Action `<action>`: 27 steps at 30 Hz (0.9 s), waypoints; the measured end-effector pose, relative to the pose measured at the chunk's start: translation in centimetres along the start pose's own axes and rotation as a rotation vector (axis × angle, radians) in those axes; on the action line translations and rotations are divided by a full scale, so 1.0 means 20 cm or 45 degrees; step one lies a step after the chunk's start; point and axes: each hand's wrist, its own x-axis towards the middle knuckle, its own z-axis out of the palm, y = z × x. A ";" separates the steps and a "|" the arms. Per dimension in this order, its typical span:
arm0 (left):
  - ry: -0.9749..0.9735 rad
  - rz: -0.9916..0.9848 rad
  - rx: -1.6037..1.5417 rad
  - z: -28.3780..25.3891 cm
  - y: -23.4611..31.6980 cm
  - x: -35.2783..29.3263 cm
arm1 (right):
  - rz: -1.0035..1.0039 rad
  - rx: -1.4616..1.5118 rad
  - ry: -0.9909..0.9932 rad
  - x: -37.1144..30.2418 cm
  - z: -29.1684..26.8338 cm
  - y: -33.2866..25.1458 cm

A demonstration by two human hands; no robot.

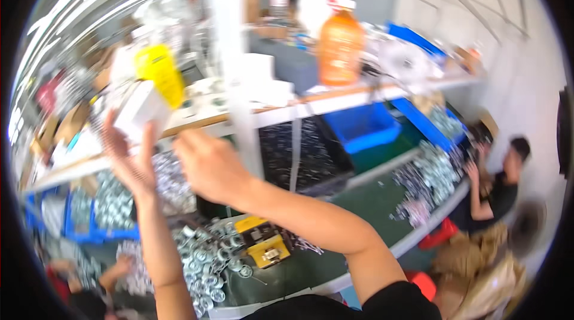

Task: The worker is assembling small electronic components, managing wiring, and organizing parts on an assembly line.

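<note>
My left hand [133, 167] is raised at the shelf edge, its thumb and fingers on two sides of a small white box [143, 108]. The box is tilted and seems gripped, though blur softens the contact. A thin ribbed strand [113, 152] runs along that hand. To its right, my right hand [206, 161] is closed, fingertips pinched toward the left hand; anything in them is too blurred to make out. Below my arms lie a pile of round metal parts [206, 260] and a yellow-and-black fixture [266, 245] on the green bench [299, 269].
The shelf [382, 90] carries a jug of orange liquid [341, 45] and a yellow container [158, 72]. A white post [227, 51] rises before it. Beneath stand a blue bin [362, 129] and a black tray of small parts [305, 155]. Another person [499, 188] works at right; other hands [116, 269] show lower left.
</note>
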 end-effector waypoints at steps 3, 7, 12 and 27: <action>0.002 -0.114 0.012 -0.08 0.06 -0.01 | -0.022 -0.270 0.072 0.18 0.12 0.04; 0.044 -0.114 0.082 -0.15 0.06 -0.03 | 0.030 -0.574 -0.134 0.39 0.19 0.13; -0.092 -0.029 0.263 -0.15 0.00 -0.05 | 0.372 -0.513 -0.527 0.50 0.17 0.22; -0.397 -0.098 0.209 0.12 -0.01 0.01 | 0.741 -0.895 -0.255 0.96 0.29 0.63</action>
